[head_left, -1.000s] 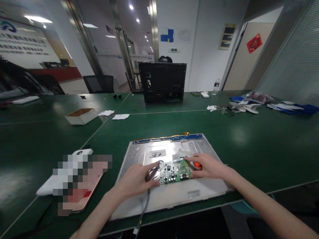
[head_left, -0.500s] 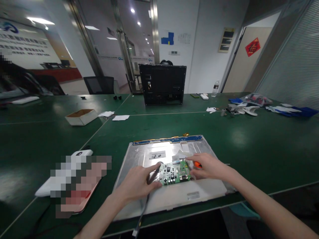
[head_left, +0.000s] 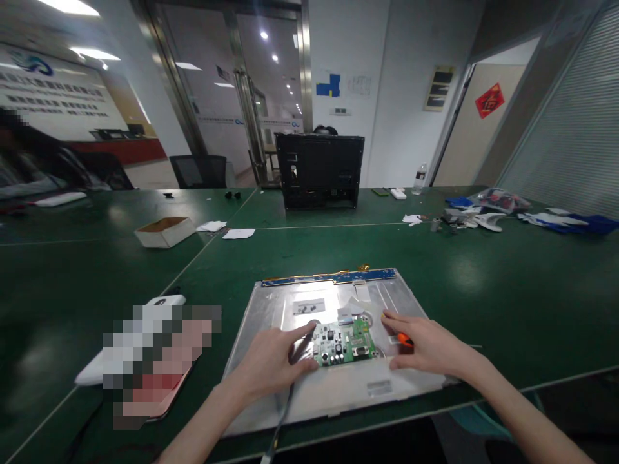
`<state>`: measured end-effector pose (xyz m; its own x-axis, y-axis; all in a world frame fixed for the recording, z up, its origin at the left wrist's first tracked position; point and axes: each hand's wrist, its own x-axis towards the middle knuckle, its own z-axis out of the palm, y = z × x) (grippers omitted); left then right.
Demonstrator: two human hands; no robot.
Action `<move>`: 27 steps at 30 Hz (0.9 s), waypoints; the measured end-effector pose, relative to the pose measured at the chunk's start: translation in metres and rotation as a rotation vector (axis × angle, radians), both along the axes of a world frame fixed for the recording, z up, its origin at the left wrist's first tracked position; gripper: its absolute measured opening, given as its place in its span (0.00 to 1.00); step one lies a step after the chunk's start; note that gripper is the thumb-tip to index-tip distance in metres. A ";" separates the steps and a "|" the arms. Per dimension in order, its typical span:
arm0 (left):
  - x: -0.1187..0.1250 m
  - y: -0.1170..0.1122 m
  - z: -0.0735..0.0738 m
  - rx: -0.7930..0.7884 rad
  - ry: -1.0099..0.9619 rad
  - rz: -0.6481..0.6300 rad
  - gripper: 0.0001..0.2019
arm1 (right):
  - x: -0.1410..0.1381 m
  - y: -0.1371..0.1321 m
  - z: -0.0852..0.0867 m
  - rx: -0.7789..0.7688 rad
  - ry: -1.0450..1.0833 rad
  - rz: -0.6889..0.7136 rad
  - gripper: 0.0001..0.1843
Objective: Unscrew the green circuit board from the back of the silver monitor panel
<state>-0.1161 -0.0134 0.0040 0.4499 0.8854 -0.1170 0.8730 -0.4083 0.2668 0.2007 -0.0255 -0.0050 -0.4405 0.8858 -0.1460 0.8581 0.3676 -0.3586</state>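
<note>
A silver metal display panel (head_left: 338,386) lies flat on the green table in front of me. A small green circuit board (head_left: 344,342) rests on its middle. My left hand (head_left: 273,361) presses the board's left edge with fingers curled, and a grey cable (head_left: 282,412) runs under that hand toward me. My right hand (head_left: 425,351) lies just right of the board, closed around an orange-handled tool (head_left: 403,339) that shows between the fingers.
A black monitor housing (head_left: 319,171) stands upright at the far middle. An open cardboard box (head_left: 164,232) and white papers (head_left: 238,233) lie to the far left. A white device (head_left: 164,301) sits at my left. Blue and white clutter (head_left: 488,209) covers the far right. Another person sits at far left.
My right hand has slid to the right, away from the board's edge, taking the orange tool with it. The view has tilted slightly; my left hand stays on the board.
</note>
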 end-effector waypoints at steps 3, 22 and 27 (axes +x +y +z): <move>-0.004 -0.002 -0.001 0.010 0.026 0.014 0.34 | 0.003 -0.005 -0.010 0.004 -0.004 -0.031 0.47; -0.002 0.004 -0.011 0.079 0.212 0.145 0.31 | -0.007 0.011 -0.010 0.108 -0.044 -0.060 0.40; 0.004 0.012 -0.008 0.067 0.236 0.180 0.29 | -0.007 0.021 -0.012 0.138 -0.040 -0.064 0.41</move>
